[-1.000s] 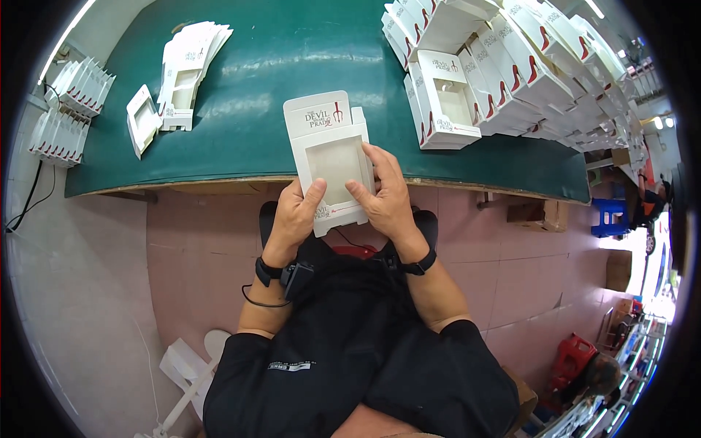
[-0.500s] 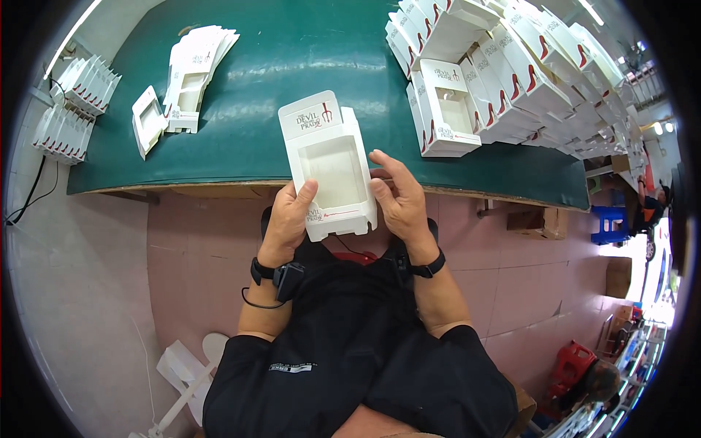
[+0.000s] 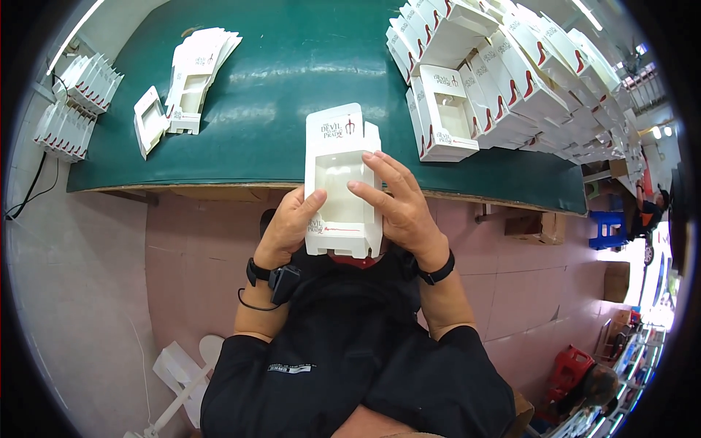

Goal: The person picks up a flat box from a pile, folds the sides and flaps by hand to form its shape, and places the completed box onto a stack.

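A white folding carton box (image 3: pixel 343 164) with a window cut-out is held upright in front of me at the table's edge, its top flap raised. My left hand (image 3: pixel 288 226) grips its lower left side, the thumb lying on the front panel. My right hand (image 3: pixel 410 212) is at the right side, its spread fingers reaching over the window opening. Whether those fingertips press on the carton is hard to tell. Part of my left hand is hidden behind the carton.
The green table (image 3: pixel 292 95) carries a large mass of similar white cartons (image 3: pixel 511 80) at right. A stack of cartons (image 3: pixel 197 66) lies at left, with a single open carton (image 3: pixel 150 123) beside it. More cartons (image 3: pixel 69 128) stand at far left. A blue stool (image 3: pixel 606 228) stands at right.
The carton has moved right and slightly toward me, and has turned straighter. My right hand has come from beside its right edge to over its window.
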`<action>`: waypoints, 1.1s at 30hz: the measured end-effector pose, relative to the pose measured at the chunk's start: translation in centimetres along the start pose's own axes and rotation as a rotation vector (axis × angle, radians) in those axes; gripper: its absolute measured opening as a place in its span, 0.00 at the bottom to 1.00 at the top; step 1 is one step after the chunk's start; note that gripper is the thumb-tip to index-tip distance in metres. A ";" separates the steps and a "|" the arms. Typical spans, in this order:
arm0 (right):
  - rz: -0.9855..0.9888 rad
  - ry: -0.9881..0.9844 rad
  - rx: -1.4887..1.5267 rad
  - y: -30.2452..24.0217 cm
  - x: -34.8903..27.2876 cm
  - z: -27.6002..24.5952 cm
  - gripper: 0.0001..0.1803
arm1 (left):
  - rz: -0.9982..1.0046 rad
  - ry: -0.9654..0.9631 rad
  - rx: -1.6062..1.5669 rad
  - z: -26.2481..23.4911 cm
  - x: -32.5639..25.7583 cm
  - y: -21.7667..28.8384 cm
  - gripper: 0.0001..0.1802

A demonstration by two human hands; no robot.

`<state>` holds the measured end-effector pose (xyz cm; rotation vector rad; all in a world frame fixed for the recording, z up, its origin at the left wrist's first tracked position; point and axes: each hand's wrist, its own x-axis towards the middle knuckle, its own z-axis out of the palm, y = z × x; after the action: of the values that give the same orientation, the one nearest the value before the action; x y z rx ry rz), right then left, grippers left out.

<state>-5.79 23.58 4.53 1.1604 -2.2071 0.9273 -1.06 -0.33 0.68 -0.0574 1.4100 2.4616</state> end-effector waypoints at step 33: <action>0.377 0.222 0.586 -2.7 -1.0 -1.9 0.42 | 0.493 -0.045 0.378 3.3 -3.1 2.9 0.43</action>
<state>-2.81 24.39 6.03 0.8114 -2.0610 1.8541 1.44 0.40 5.37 0.4778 2.0386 2.4724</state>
